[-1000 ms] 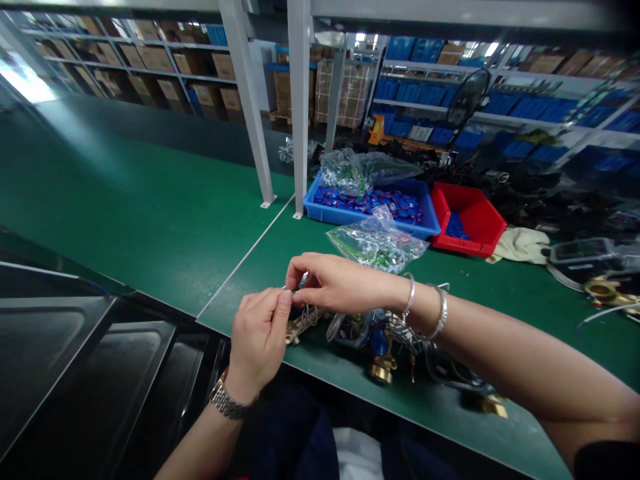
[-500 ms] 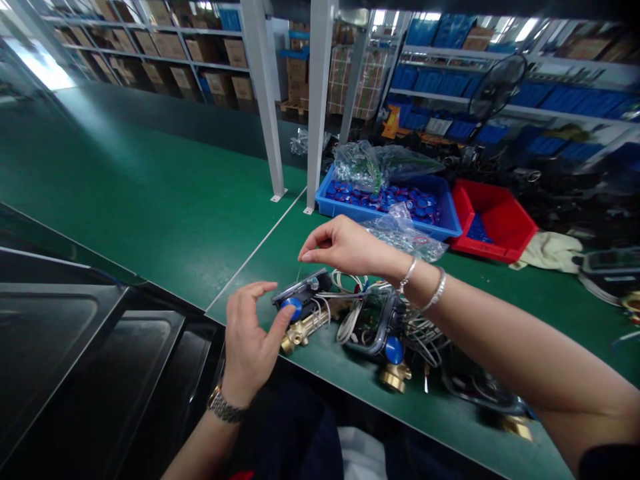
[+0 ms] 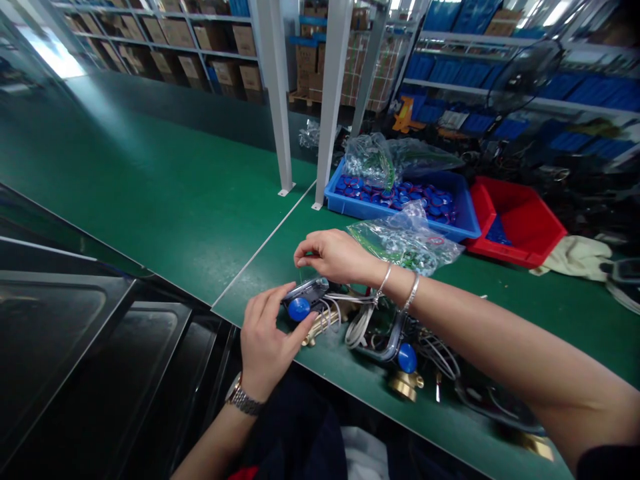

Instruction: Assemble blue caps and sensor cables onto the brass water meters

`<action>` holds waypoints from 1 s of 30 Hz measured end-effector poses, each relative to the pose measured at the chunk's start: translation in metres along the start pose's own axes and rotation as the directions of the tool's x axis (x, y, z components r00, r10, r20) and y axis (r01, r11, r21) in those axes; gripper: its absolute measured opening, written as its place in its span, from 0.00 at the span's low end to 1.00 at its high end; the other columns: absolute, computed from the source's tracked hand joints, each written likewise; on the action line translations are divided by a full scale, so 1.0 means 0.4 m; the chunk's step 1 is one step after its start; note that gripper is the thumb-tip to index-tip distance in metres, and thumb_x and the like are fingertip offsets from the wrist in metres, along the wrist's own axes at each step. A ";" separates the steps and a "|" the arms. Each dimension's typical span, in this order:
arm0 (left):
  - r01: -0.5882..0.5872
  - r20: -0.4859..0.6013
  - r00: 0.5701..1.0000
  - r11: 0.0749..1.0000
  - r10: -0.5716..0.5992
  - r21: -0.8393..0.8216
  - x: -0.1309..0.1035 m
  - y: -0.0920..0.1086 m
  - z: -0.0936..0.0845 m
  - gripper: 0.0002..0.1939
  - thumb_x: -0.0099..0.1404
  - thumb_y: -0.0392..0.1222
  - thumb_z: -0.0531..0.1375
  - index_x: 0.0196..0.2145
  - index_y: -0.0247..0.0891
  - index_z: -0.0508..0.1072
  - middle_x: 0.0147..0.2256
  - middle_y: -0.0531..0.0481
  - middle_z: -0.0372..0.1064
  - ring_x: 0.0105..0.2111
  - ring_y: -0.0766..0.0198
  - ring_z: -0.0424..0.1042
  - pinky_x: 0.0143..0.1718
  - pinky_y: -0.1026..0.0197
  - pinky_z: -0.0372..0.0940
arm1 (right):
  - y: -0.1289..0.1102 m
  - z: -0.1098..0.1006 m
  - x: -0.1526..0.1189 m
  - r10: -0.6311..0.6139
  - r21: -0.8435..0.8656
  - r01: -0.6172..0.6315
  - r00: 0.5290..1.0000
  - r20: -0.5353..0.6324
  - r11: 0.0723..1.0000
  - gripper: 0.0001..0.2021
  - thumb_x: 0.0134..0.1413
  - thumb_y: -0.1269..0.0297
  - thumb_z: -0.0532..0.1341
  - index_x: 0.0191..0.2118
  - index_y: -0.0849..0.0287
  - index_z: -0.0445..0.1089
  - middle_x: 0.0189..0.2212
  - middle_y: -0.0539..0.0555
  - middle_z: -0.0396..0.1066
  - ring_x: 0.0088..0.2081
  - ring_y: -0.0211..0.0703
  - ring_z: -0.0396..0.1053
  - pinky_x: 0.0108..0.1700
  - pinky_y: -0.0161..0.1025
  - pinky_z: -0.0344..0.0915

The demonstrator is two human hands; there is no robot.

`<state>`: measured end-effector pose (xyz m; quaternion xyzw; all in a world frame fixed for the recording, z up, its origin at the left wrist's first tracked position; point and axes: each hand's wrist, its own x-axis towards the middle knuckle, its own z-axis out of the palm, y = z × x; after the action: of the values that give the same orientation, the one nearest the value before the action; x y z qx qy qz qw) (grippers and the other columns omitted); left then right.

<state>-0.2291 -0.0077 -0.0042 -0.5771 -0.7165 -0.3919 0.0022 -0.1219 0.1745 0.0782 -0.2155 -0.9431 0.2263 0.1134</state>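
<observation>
My left hand [image 3: 270,330] curves round the near end of a water meter [image 3: 314,291] with a dark housing, a round blue cap [image 3: 299,309] and a brass body. The fingers lie at the housing's left edge and the thumb on the right, beside the cap. Above the housing, my right hand [image 3: 333,255] is closed in a pinch, and a thin green wire [image 3: 301,275] hangs from its fingertips down to the meter. Another meter [image 3: 393,343], with coiled white cables and its own blue cap [image 3: 407,358], lies to the right, partly under my right forearm.
Behind the hands lies a clear plastic bag [image 3: 413,240] of small parts with green strands. A blue bin [image 3: 400,217] of blue discs and a red bin [image 3: 530,220] stand further back. White posts [image 3: 333,100] rise from the green bench [image 3: 175,233]. A third meter [image 3: 500,407] lies at right.
My left hand has moved in closer round the meter. The right hand keeps its pinch, slightly lower over the housing. The whole view has shifted a little.
</observation>
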 end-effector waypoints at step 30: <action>-0.036 -0.126 0.991 0.997 0.045 0.071 -0.006 -0.004 0.030 0.32 0.59 0.49 0.70 0.56 0.36 0.65 0.50 0.40 0.70 0.50 0.50 0.69 0.53 0.47 0.66 | 0.001 0.002 -0.014 -0.185 0.054 0.178 0.965 0.184 0.983 0.14 0.69 0.58 0.54 0.52 0.56 0.70 0.36 0.51 0.76 0.35 0.40 0.68 0.35 0.36 0.53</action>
<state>-0.2244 -0.0029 -0.0144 -0.5648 -0.7161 -0.4030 0.0756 -0.1170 0.1719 0.0766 -0.1037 -0.9610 0.2519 0.0480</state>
